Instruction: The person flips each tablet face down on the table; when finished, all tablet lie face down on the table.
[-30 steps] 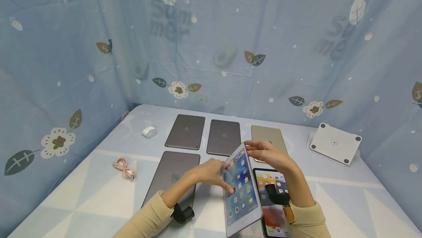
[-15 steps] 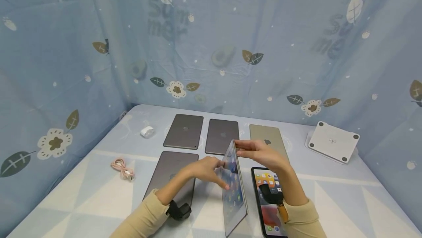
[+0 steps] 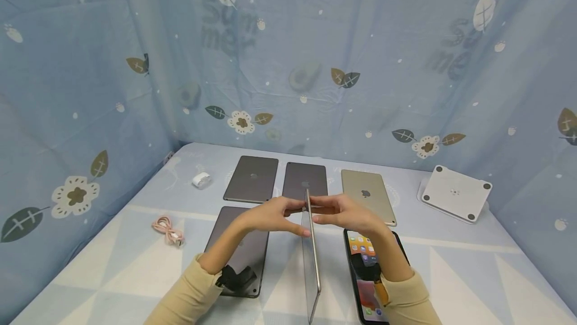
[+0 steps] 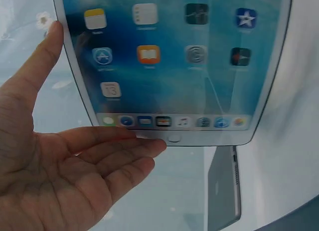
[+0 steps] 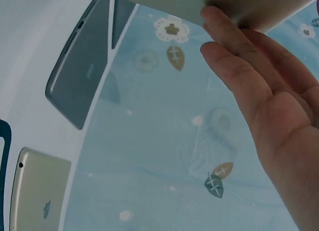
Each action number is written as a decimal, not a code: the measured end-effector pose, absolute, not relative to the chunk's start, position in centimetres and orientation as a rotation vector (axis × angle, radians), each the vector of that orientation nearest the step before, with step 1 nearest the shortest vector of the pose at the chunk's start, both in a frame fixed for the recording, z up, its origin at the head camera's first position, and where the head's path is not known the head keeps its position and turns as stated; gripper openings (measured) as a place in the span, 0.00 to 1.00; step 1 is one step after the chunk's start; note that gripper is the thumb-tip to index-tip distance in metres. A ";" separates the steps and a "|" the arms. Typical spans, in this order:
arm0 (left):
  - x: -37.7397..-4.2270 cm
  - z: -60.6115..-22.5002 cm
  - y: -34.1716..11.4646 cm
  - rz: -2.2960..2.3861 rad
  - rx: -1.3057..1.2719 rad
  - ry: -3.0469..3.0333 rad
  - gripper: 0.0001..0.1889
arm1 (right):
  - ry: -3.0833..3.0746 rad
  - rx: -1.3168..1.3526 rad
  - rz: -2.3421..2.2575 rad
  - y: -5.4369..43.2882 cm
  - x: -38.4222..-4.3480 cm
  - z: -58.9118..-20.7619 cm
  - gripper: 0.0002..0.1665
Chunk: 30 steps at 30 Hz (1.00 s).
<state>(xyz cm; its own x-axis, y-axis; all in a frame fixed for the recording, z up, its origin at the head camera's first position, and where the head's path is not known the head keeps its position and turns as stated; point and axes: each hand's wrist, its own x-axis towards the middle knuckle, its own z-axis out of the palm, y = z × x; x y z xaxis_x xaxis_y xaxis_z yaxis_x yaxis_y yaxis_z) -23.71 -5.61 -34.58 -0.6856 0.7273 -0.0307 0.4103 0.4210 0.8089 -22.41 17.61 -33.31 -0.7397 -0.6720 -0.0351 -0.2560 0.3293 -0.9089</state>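
In the head view, a tablet (image 3: 311,260) stands on edge between my two hands, its face seen nearly edge-on. My left hand (image 3: 268,216) touches the screen side near its far end. My right hand (image 3: 353,215) rests its thumb and fingers against the back. Up close in the left wrist view, the lit tablet screen (image 4: 169,91) shows app icons and a white bezel; straight fingers lie along the home-button end, with the thumb by the side edge. The right wrist view has extended fingertips touching the gold-toned tablet back (image 5: 179,4).
Face down lie a grey tablet (image 3: 239,260) at left, two more grey tablets behind, and a gold tablet (image 3: 367,190). A dark-framed tablet (image 3: 367,295) lies screen up at right. Around them are a white charger (image 3: 201,180), pink cable (image 3: 168,230) and white stand (image 3: 455,195).
The tablet has turned from showing its screen to nearly edge-on. My left hand has moved up toward its far end, and the right hand has shifted slightly left with it.
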 end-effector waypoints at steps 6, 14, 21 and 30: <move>-23.7 -33.7 -6.5 1.198 0.990 2.302 0.42 | 2.165 -0.869 -1.338 16.8 -22.4 -33.7 0.41; -23.8 -33.2 -7.5 1.222 0.991 2.335 0.54 | 2.154 -0.871 -1.226 15.7 -22.4 -34.8 0.46; -23.6 -32.2 -8.8 1.092 0.981 2.402 0.55 | 2.282 -0.833 -1.066 14.9 -22.5 -35.8 0.49; -23.8 -31.9 -10.0 0.964 1.004 2.419 0.54 | 2.333 -0.866 -0.890 14.4 -22.8 -37.0 0.50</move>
